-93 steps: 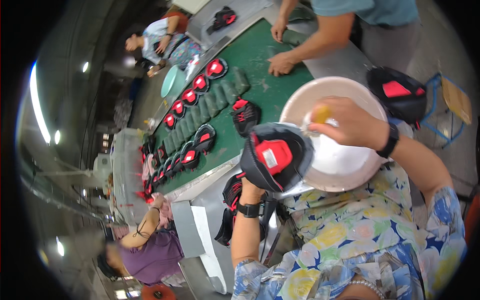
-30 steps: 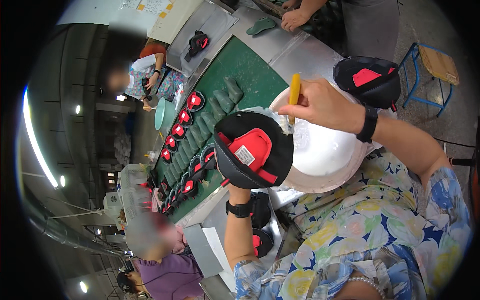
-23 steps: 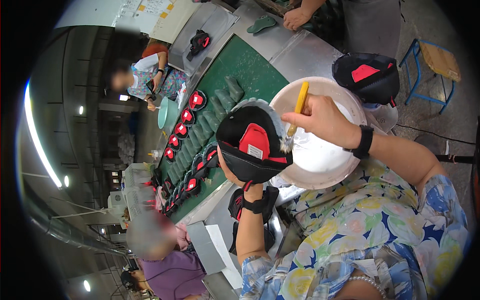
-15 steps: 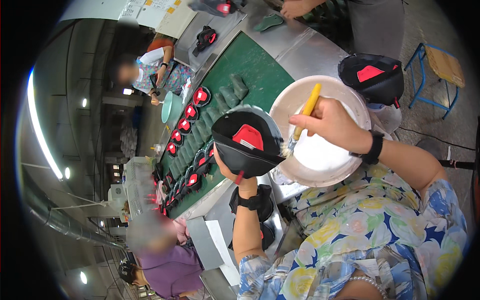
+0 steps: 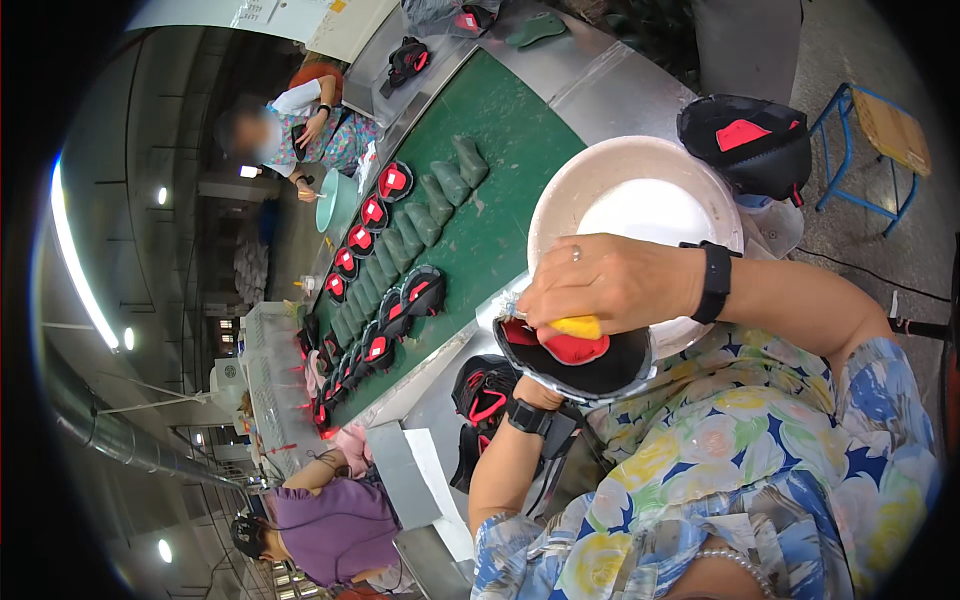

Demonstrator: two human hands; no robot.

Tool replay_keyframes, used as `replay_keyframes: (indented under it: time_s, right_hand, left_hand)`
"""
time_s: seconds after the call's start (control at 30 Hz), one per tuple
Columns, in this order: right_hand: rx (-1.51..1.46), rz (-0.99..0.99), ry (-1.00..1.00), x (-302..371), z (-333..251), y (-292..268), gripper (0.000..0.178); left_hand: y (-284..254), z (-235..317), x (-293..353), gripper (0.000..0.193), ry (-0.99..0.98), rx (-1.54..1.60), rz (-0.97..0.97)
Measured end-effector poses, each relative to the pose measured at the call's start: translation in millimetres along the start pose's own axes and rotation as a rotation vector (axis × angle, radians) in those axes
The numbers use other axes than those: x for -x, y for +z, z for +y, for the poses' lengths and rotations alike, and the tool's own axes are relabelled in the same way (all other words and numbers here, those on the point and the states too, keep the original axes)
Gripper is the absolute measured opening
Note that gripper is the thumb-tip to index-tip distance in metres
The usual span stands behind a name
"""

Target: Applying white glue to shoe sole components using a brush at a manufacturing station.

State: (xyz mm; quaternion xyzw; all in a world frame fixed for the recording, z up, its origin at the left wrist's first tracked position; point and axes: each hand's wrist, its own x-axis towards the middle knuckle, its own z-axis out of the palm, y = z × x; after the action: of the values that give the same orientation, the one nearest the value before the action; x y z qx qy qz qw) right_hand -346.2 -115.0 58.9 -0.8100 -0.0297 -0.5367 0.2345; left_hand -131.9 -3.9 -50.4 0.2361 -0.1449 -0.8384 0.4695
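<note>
My left hand (image 5: pixel 540 393) grips a black shoe upper (image 5: pixel 622 372) from beneath, most of its fingers hidden. The upper's open underside faces up, showing a red lining with a pale, whitish edge. My right hand (image 5: pixel 620 285) is closed round a brush (image 5: pixel 577 327) with a yellow handle. Its bristles are at the upper's left end, partly hidden by my fingers. Just beyond my right hand stands a large pinkish-white basin (image 5: pixel 556 205) holding white liquid (image 5: pixel 650 215).
Rows of black-and-red uppers (image 5: pixel 396 180) and dark green shoe lasts (image 5: pixel 470 162) lie on the green conveyor belt (image 5: pixel 525 120). Another black upper (image 5: pixel 745 150) sits right of the basin. Several uppers (image 5: pixel 480 400) lie beside my left forearm. Two co-workers are at left; a stool (image 5: pixel 885 130) stands right.
My right hand has brought the brush leftward from the basin's edge onto the upper. My left hand has lowered the upper to the right and turned it. The belt's shoe parts have shifted leftward.
</note>
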Motion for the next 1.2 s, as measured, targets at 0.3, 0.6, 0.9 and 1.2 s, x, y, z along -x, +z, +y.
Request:
replay_keyframes:
  time_s: [0.3, 0.6, 0.9, 1.2]
  right_hand:
    - [0.068, -0.218, 0.338, 17.9, 25.7, -16.3, 0.018]
    - [0.017, -0.235, 0.69, 10.2, 16.8, -51.5, 0.015]
    - [0.038, -0.285, 0.439, 26.4, 21.3, -46.2, 0.022]
    - [0.024, -0.061, 0.393, 14.9, 19.4, -40.2, 0.013]
  left_hand:
    - [16.2, 16.1, 15.2, 0.044, 0.105, 0.185, -0.031]
    - [0.7, 46.9, 40.6, 0.04, 0.167, -0.03, 0.084]
    - [-19.1, 40.9, 27.5, 0.037, 0.222, -0.247, 0.193]
    - [-38.8, 34.2, 28.5, 0.035, 0.271, -0.432, 0.326]
